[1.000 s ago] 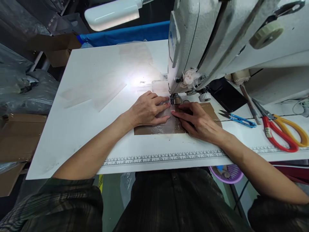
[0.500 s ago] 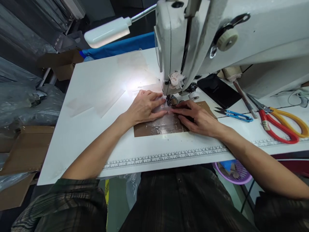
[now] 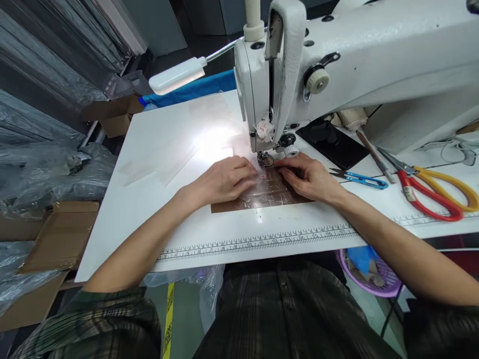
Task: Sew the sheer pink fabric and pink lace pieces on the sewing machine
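Observation:
A white sewing machine (image 3: 250, 94) stands over a brown, shiny plate (image 3: 262, 198) on the white table. Sheer, pale fabric (image 3: 242, 144) lies by the presser foot and partly over the plate. My left hand (image 3: 227, 179) rests left of the foot, palm down, fingers curved and slightly apart, on the fabric and plate. Just right of the foot is my right hand (image 3: 305, 174), its thumb and index finger brought close together near the fabric's edge. What is between those fingertips is too small to make out.
Right of the machine foot lie a black phone (image 3: 337, 144), blue snips (image 3: 361, 179) and red-and-yellow scissors (image 3: 430, 189). A lit lamp (image 3: 177, 76) hangs at the back left. A purple basket (image 3: 389, 276) sits below the table edge. A printed ruler (image 3: 262, 242) runs along the front.
The view has shifted, showing more of the machine's top. My left hand has drawn back a little from the foot, and my right hand's fingers have moved away from my left hand's.

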Action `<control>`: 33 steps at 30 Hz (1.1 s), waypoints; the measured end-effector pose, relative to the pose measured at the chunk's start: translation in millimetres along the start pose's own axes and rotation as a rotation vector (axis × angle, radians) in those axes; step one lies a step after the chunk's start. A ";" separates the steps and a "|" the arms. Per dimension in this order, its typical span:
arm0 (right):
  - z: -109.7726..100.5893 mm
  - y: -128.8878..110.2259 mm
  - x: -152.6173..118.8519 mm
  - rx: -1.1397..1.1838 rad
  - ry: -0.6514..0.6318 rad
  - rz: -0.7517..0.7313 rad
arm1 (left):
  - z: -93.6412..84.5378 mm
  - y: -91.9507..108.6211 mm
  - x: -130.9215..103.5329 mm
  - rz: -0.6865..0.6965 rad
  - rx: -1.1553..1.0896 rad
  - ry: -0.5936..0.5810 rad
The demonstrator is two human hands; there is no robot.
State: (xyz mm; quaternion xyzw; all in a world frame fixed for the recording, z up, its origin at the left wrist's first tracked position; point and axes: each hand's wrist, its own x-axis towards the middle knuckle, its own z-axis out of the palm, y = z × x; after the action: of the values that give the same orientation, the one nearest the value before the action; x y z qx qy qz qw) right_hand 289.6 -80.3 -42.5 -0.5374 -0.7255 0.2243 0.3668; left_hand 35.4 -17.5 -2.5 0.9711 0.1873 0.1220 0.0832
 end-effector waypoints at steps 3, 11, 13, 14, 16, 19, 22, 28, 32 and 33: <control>2.1 1.5 -1.5 -0.009 -0.003 -0.021 | 9.3 11.1 -9.9 0.012 -0.223 0.007; 2.4 -7.1 -6.3 0.019 -0.026 -0.168 | 32.4 4.0 -19.1 -0.114 -0.395 0.155; 2.1 -11.2 -8.0 0.064 -0.101 -0.256 | 31.9 5.8 -19.3 -0.125 -0.409 0.174; 2.2 -12.6 -8.7 0.086 -0.140 -0.296 | 31.6 6.8 -19.5 -0.127 -0.417 0.180; 3.2 -13.4 -9.7 0.106 -0.199 -0.345 | 31.5 8.4 -19.9 -0.135 -0.437 0.194; 5.2 -11.3 -10.0 0.089 -0.246 -0.357 | 32.0 8.8 -20.4 -0.145 -0.461 0.227; 6.6 -9.0 -9.2 0.059 -0.274 -0.372 | 31.8 7.4 -20.5 -0.100 -0.467 0.208; 8.6 -10.0 -8.6 0.008 -0.301 -0.376 | 34.5 4.5 -20.6 -0.107 -0.441 0.180; 9.2 -10.9 -9.5 -0.008 -0.286 -0.354 | 36.5 5.0 -20.8 -0.144 -0.477 0.192; 9.4 -11.1 -9.7 -0.013 -0.286 -0.344 | 36.3 5.3 -20.8 -0.153 -0.482 0.187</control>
State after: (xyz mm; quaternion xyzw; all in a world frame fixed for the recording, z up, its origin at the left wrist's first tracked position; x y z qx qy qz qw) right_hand 277.0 -92.4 -43.3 -0.3709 -0.8524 0.2279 0.2895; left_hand 28.2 -34.6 -40.4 0.8910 0.2325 0.2455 0.3032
